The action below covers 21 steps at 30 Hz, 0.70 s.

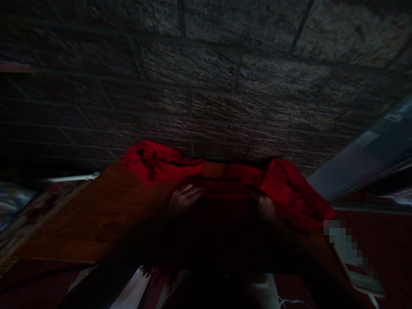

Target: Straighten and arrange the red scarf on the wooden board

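A red garment (225, 192) lies across a brown wooden board, with two brighter, sleeve-like parts spread to its left and right. My left hand (185, 198), a ring on one finger, is closed at the left edge of the darker middle cloth, fingers pinched together. Opposite it, my right hand (264, 205) is closed at the right edge of the same cloth, beside the right sleeve-like part. Between the hands the cloth stretches roughly straight. Deep shadow hides the fingertips in part and the cloth nearer my body.
The wooden board (80, 219) ends at a rough block wall (206, 103). A grey-blue upright panel (360, 146) stands at the right. Below the board's right edge is a pale flat object (363, 279), partly pixelated. Patterned carpet (35, 210) shows at the left.
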Available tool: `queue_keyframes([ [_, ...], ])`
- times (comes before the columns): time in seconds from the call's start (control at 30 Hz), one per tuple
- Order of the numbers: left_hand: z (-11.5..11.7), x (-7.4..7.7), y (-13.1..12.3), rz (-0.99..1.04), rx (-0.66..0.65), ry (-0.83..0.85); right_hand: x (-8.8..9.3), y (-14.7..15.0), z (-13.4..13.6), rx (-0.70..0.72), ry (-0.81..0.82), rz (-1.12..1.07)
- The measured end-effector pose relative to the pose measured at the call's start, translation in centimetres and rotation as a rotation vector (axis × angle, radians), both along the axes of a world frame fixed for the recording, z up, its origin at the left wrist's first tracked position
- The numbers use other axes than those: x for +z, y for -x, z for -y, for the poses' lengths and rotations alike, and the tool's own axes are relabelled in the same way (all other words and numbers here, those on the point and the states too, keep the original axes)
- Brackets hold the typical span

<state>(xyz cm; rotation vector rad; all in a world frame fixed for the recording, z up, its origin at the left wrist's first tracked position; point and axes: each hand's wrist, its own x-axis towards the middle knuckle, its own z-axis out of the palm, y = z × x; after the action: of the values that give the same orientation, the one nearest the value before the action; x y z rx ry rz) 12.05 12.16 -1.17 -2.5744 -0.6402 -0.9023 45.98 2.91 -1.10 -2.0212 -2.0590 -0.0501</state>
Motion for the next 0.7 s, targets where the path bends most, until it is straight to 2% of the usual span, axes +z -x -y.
queue_keyframes([
  [0.23,-0.2,0.5,0.0,-0.039,-0.142,-0.036,1.9,1.1,-0.7,-0.101,0.216,0.211],
  [0.43,0.0,-0.1,0.5,-0.08,-0.164,-0.094,0.7,2.3,-0.8,-0.238,0.137,0.226],
  [0.57,0.0,0.3,0.2,-0.083,-0.178,0.079,1.5,2.4,-0.2,-0.15,0.18,0.134],
  [0.63,0.0,0.9,0.3,-0.02,-0.208,0.23,2.4,1.5,0.0,-0.041,0.209,0.065],
  [0.7,0.2,1.8,1.1,0.099,-0.174,0.383,3.3,0.2,-0.1,0.06,0.202,0.012],
])
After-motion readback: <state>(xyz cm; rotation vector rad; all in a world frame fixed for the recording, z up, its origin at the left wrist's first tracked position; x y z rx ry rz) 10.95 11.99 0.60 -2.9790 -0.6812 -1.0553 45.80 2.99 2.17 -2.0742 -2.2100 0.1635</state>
